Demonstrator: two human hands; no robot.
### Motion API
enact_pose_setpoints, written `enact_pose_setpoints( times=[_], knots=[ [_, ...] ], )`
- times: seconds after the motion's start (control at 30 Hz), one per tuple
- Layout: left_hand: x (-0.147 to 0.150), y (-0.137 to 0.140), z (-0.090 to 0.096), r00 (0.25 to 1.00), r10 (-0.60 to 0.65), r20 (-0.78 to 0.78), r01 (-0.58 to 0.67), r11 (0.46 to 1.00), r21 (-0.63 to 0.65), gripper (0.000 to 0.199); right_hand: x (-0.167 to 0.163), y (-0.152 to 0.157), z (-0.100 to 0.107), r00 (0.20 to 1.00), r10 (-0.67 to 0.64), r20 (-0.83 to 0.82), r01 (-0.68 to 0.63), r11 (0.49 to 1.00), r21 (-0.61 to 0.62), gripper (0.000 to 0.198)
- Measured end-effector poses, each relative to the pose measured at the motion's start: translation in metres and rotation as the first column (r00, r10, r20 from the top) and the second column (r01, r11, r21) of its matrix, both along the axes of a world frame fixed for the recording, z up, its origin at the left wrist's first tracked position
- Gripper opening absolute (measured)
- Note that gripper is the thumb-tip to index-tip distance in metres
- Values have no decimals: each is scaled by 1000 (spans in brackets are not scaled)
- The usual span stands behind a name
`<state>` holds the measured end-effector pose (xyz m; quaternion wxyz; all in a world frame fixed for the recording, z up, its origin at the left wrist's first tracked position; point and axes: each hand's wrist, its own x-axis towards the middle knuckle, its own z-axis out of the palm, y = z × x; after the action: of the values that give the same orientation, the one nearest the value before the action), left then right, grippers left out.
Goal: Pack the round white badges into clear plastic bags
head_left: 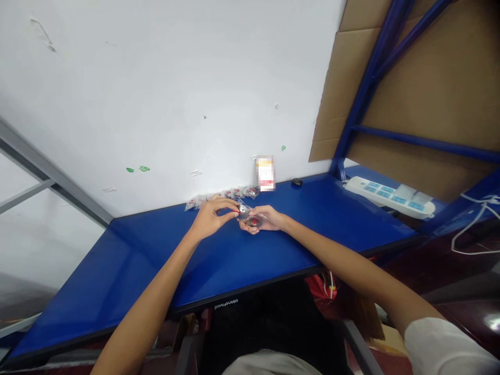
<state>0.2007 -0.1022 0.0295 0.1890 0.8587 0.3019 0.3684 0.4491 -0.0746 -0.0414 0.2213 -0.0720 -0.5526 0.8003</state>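
Mid-frame, left hand [211, 217] pinches shiny piece [244, 210] by its left edge, right hand [269, 217] fingers holding red-dotted piece [254, 222] just below right, long axes unclear.

Dressed in a pale grey top [269, 363] (just a sliver in view), loose short sleeve [445, 344] on the right, forearms [152, 297] bare.

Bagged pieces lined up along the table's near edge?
No, the row of bagged pieces lies along the far edge of the blue table, by the white wall.
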Motion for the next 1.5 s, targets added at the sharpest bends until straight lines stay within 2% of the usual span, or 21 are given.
enact_pose_setpoints(
  times=[0.17,0.37,0.77,0.93,1.23,1.33,1.5],
  knots=[
    [4,1,-2,999,-52,-13,52,995,86,14,0,1,-2,1000,15,-22,-15,1000,-7,30],
    [8,0,-5,1000,11,14,-14,985,171,17,0,0,0,1000,18,-20,-18,1000,-6,31],
    [11,-2,-5,997,-75,-18,76,992,99,17,0,-1,1,1000,9,-5,-9,1000,11,33],
    [12,-6,-4,997,-70,-20,70,998,7,24,0,-3,5,999,37,-4,-37,999,21,33],
    [7,-5,-5,999,-26,-27,25,999,-47,29,0,-3,4,1000,27,-15,-26,1000,16,30],
    [8,-7,-4,999,-27,-45,25,999,-35,30,0,-2,4,1000,18,-11,-18,1000,11,30],
    [12,-11,-2,995,-27,-99,33,998,58,31,0,-1,1,1000,4,-8,-4,1000,-5,28]
  ],
)
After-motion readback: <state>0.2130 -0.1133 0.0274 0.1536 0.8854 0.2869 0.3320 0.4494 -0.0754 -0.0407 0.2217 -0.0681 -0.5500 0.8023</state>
